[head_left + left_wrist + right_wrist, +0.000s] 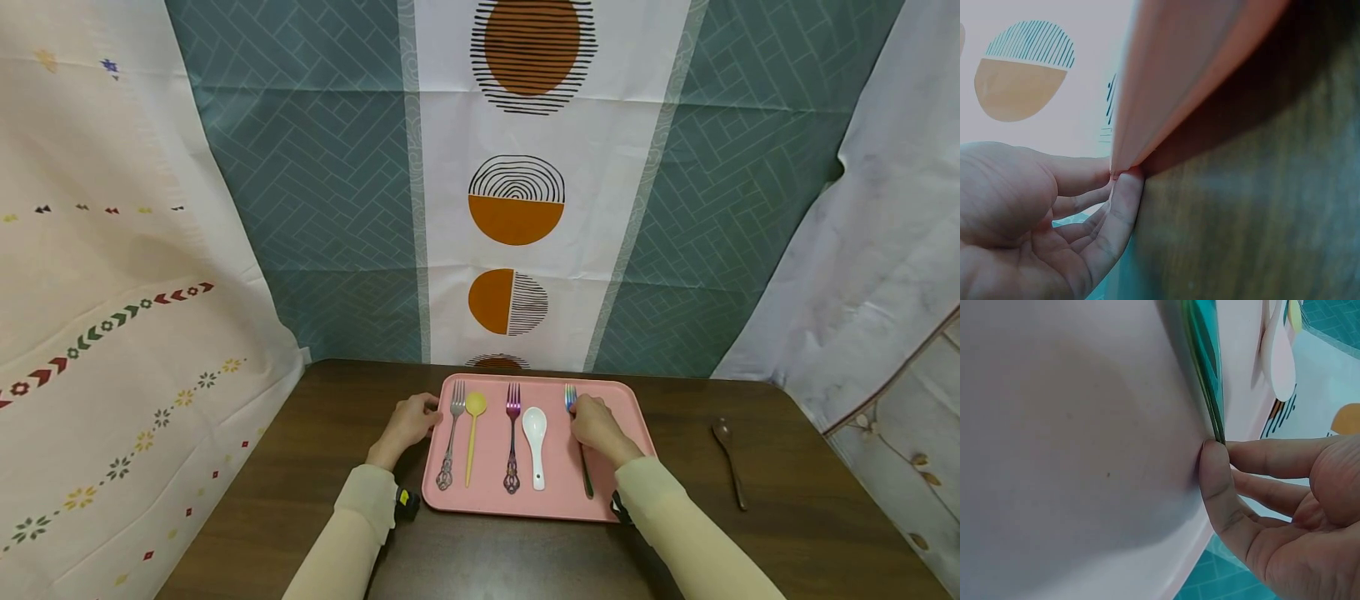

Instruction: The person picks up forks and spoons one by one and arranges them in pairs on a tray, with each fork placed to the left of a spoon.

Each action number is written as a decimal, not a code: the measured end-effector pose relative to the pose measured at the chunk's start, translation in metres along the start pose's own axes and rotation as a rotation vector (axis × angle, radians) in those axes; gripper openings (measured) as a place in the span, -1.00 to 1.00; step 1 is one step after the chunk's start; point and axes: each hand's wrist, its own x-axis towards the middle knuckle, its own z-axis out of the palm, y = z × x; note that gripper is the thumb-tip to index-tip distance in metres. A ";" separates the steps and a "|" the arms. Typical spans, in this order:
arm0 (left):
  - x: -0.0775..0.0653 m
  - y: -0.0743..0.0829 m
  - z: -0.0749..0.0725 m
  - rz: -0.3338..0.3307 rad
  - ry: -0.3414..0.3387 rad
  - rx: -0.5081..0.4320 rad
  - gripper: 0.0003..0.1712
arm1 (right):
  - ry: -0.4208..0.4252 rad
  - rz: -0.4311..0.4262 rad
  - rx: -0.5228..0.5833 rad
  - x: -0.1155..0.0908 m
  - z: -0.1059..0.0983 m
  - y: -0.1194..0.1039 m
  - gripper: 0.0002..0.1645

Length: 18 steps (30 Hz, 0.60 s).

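Observation:
A pink tray (pixel 480 502) lies on the table with a row of cutlery on it. At its left rim, my left hand (pixel 408 423) pinches the edge between thumb and fingers; the tray's side (pixel 1166 75) shows close up in the left wrist view. Toward the tray's right side, my right hand (pixel 600 429) pinches a blue-green iridescent fork (pixel 587 477) near its tines. From left to right, the other pieces are a silver fork (pixel 450 450), a yellow spoon (pixel 474 408), a purple fork (pixel 512 442) and a white spoon (pixel 536 429).
A dark metal spoon (pixel 729 458) lies on the brown wooden table (pixel 690 517), right of the tray. Patterned curtains (pixel 322 167) hang behind the table and along both sides.

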 end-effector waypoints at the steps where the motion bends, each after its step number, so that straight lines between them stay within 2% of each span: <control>1: 0.000 0.000 0.000 0.000 0.000 0.002 -0.63 | 0.000 0.003 0.002 0.000 0.000 0.000 -0.79; 11: 0.002 -0.001 0.000 -0.005 0.003 0.012 -0.63 | 0.003 -0.039 -0.033 0.001 0.001 0.002 -0.73; 18: 0.001 0.000 0.001 -0.014 0.001 0.001 -0.61 | 0.011 -0.061 -0.020 -0.001 0.001 0.002 -0.70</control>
